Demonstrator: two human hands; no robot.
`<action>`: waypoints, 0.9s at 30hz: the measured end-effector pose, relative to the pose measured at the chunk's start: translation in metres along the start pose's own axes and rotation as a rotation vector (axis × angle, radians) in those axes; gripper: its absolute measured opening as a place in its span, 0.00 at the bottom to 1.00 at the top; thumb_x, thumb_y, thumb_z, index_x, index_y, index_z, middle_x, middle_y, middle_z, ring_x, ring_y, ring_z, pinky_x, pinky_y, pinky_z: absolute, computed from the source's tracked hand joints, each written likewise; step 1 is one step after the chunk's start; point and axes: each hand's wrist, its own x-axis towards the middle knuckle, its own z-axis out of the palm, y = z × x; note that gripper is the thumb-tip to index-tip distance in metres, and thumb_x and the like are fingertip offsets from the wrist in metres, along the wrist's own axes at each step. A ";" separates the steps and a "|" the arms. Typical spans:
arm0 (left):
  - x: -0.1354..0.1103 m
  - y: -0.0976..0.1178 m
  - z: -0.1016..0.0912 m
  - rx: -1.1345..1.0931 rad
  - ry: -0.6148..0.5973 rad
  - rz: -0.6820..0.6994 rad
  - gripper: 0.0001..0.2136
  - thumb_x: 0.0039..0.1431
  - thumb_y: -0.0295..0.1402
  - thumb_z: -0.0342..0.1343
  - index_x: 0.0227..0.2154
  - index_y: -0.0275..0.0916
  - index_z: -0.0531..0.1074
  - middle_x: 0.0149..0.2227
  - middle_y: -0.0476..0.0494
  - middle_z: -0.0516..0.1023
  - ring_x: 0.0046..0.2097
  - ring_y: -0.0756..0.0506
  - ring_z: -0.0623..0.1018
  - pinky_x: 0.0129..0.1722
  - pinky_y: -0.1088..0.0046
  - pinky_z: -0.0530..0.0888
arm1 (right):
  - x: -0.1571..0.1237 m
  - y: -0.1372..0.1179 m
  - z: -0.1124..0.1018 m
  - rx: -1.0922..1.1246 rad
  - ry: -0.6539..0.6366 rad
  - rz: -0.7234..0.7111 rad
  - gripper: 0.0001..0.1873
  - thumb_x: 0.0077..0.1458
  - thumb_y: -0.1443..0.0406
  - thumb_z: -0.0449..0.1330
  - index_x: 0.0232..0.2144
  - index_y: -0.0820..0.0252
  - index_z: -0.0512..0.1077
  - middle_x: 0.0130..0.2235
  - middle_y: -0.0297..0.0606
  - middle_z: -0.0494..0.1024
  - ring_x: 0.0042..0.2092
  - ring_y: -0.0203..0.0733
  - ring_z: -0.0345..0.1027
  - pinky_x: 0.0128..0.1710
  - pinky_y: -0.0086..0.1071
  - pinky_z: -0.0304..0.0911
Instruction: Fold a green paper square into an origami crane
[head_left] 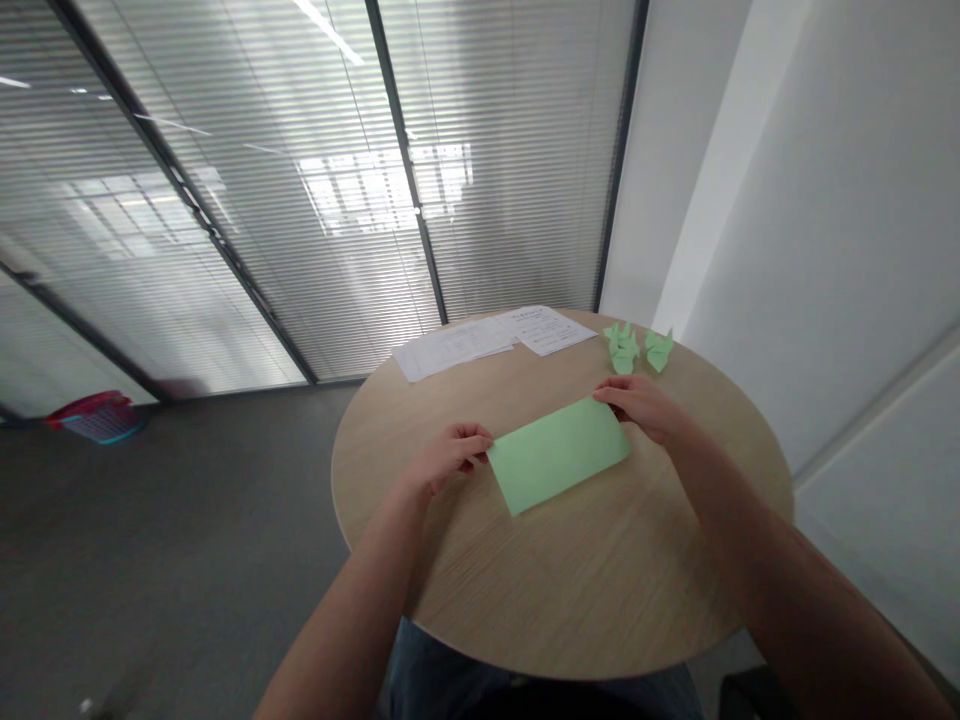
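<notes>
A light green sheet of paper (559,455), a long rectangle, is stretched between my two hands just above or on the round wooden table; I cannot tell whether it touches the top. My left hand (454,455) pinches its upper left corner between thumb and fingers. At the upper right corner, my right hand (637,405) grips the paper the same way. Beyond my right hand stand folded green paper figures (622,350), close together, with another folded paper figure (659,350) a little to the right.
White printed sheets (457,345) lie overlapping at the far edge of the round table (600,590). Past it rises a glass partition with blinds (517,200). A white wall (847,230) stands close on the right. On the floor at left sits a red and blue basket (101,418).
</notes>
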 end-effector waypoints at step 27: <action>0.070 0.017 0.046 0.638 -0.100 0.284 0.11 0.58 0.36 0.58 0.24 0.39 0.79 0.23 0.46 0.76 0.26 0.47 0.70 0.30 0.71 0.63 | 0.006 0.018 0.031 -0.011 -0.100 -0.017 0.20 0.47 0.49 0.66 0.31 0.58 0.71 0.27 0.32 0.70 0.27 0.35 0.63 0.25 0.29 0.61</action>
